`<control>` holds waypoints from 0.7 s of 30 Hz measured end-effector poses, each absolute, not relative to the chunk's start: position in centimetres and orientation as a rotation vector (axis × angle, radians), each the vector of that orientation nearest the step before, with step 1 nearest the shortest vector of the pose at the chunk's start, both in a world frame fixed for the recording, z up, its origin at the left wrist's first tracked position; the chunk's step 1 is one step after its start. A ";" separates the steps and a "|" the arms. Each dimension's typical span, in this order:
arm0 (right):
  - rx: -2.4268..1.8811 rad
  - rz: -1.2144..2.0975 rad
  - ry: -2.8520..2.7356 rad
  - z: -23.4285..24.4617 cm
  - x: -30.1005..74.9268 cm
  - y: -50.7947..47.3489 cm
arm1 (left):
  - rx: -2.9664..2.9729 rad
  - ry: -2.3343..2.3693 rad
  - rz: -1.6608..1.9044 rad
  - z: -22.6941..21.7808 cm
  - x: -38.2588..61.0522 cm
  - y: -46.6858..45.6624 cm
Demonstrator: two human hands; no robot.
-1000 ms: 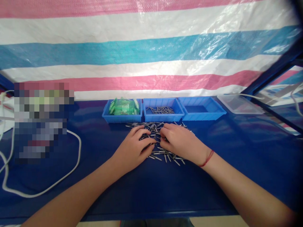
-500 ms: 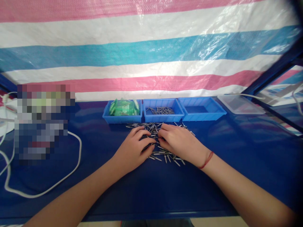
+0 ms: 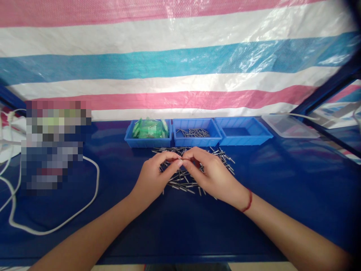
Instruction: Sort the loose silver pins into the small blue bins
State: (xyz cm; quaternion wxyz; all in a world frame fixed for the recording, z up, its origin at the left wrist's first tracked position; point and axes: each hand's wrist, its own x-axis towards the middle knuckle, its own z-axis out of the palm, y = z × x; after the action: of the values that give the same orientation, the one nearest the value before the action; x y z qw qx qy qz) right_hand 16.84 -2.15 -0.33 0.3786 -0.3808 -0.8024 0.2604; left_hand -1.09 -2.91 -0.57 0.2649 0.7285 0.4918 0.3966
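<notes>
Striped sheeting (image 3: 180, 60) fills the upper frame behind a blue table (image 3: 180, 226). At centre, my left hand (image 3: 153, 171) and right hand (image 3: 216, 173) meet at the fingertips, thumbs and forefingers nearly together; whether they grip anything, I can't tell. Metal rivets (image 3: 184, 186) lie scattered beneath them, just below three blue trays (image 3: 197, 142) in the middle of the frame.

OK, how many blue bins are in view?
3, in a row: left bin with green packets, middle bin with metal pins, right bin beside that. The pixelated patch at left could hide more.
</notes>
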 end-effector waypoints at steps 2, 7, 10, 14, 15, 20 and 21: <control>-0.991 0.758 -1.971 -0.5 16.6 -2.2 | 1.945 1.313 1.094 -0.6 -1.1 -2.9; -0.958 1.135 -1.834 -0.7 16.4 -2.1 | 1.985 1.288 1.190 -0.5 -1.2 -2.8; -0.909 1.252 -1.825 -0.7 16.3 -2.0 | 2.013 1.261 1.207 -0.5 -1.2 -2.9; -0.878 1.276 -1.742 -1.0 16.2 -1.9 | 2.051 1.232 1.208 -0.5 -1.2 -3.0; -0.875 1.272 -1.720 -1.1 16.1 -1.9 | 2.064 1.224 1.214 -0.5 -1.2 -3.0; -0.853 1.230 -1.637 -1.1 16.4 -1.8 | 2.098 1.204 1.216 -0.6 -1.4 -3.0; -0.852 1.216 -1.629 -1.1 16.4 -1.8 | 2.092 1.212 1.210 -0.7 -1.4 -3.0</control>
State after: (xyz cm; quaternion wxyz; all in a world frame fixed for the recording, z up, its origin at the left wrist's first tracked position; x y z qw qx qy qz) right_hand 16.43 -1.78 -1.05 0.4518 -0.3450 -0.6593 0.4920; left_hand -1.38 -3.02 -0.66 0.2172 0.7555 0.4375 0.4367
